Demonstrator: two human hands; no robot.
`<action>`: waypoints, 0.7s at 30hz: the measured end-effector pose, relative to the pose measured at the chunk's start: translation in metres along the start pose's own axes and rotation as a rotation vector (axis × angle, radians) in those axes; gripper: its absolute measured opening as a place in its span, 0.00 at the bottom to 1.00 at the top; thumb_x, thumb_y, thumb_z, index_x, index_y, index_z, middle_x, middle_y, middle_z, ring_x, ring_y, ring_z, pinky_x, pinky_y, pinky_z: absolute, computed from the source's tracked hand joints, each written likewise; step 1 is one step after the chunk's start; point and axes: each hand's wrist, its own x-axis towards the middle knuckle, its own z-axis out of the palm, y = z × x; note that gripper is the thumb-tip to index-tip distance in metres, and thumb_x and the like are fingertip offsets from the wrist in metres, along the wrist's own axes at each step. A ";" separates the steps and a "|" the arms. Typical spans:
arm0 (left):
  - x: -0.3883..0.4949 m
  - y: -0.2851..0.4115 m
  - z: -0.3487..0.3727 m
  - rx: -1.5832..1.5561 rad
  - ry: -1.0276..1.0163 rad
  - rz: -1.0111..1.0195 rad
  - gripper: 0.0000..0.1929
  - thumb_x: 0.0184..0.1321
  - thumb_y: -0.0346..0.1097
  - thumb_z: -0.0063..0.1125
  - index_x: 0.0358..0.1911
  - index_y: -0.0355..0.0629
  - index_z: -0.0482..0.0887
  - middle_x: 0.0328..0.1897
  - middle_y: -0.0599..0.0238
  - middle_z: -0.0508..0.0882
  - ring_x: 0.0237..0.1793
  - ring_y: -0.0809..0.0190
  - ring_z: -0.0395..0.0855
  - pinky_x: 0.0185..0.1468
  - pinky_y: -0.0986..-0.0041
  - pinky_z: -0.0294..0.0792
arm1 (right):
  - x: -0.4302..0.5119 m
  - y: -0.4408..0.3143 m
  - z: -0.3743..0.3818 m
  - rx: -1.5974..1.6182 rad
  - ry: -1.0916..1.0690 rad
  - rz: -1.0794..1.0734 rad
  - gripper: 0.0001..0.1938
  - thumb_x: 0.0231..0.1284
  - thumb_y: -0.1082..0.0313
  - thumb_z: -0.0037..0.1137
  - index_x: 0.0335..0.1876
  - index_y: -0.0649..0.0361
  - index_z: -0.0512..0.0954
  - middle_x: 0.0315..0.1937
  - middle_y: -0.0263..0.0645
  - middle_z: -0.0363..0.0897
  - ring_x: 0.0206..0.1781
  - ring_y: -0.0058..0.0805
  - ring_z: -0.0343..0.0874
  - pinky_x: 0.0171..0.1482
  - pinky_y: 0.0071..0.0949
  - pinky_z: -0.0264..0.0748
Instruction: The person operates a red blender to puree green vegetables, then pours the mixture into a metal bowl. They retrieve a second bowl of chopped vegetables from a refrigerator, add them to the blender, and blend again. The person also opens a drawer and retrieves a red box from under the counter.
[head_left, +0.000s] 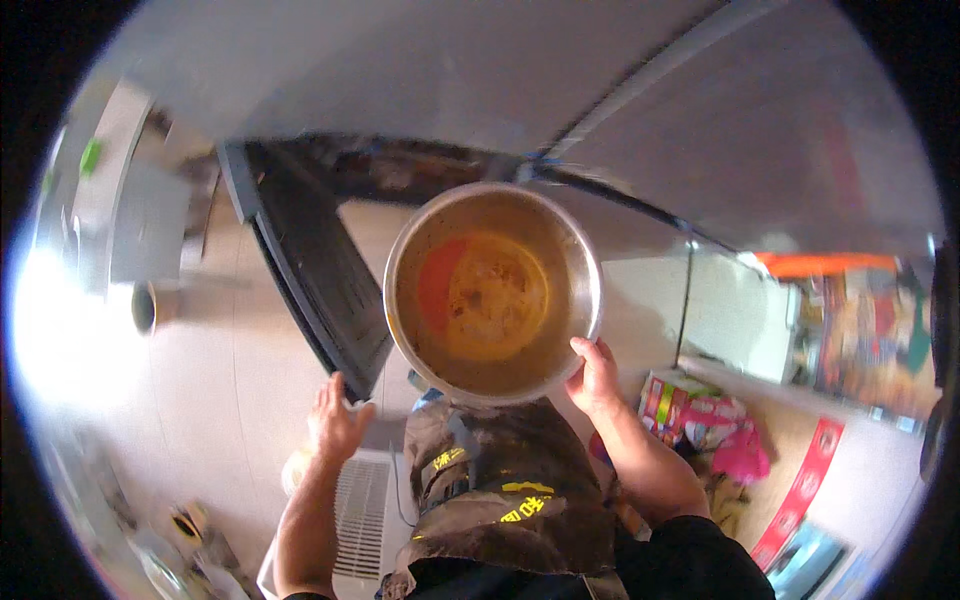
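Note:
My right hand (594, 375) grips the near right rim of a round metal bowl (589, 277), with the thumb over the edge. Brownish residue or liquid with a reddish-orange patch shows inside the bowl. The bowl is in front of my dark apron (510, 465), which bears yellow writing. At the near edge of a dark, open refrigerator or cabinet door (319, 289), my left hand (335, 424) has its fingers spread; whether they touch the door cannot be told.
Large grey appliance doors (412, 67) span the far side. A white slatted appliance (364, 517) stands low beside my left forearm. Colourful bags (720, 431) lie on the right, beside a red patterned strip (802, 487). An open round container (145, 308) is at the left.

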 end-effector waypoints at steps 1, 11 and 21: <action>0.008 0.028 0.007 0.103 0.050 0.147 0.44 0.56 0.54 0.66 0.69 0.35 0.60 0.67 0.47 0.71 0.67 0.45 0.69 0.68 0.52 0.61 | -0.012 -0.012 -0.026 0.025 0.000 -0.036 0.15 0.58 0.71 0.57 0.52 0.60 0.74 0.47 0.39 0.77 0.51 0.35 0.78 0.54 0.35 0.76; 0.167 0.253 0.049 0.436 -0.084 0.345 0.44 0.62 0.58 0.56 0.75 0.45 0.51 0.72 0.42 0.67 0.70 0.43 0.66 0.70 0.55 0.62 | -0.082 -0.083 -0.274 0.505 0.325 -0.302 0.11 0.64 0.69 0.52 0.49 0.65 0.76 0.50 0.46 0.80 0.53 0.41 0.80 0.54 0.41 0.78; 0.075 0.659 0.317 0.062 -0.523 0.925 0.24 0.60 0.46 0.60 0.55 0.38 0.78 0.52 0.50 0.84 0.55 0.49 0.82 0.59 0.61 0.71 | -0.058 -0.169 -0.486 0.846 0.816 -0.154 0.12 0.62 0.63 0.53 0.50 0.49 0.72 0.44 0.32 0.77 0.42 0.29 0.74 0.41 0.36 0.70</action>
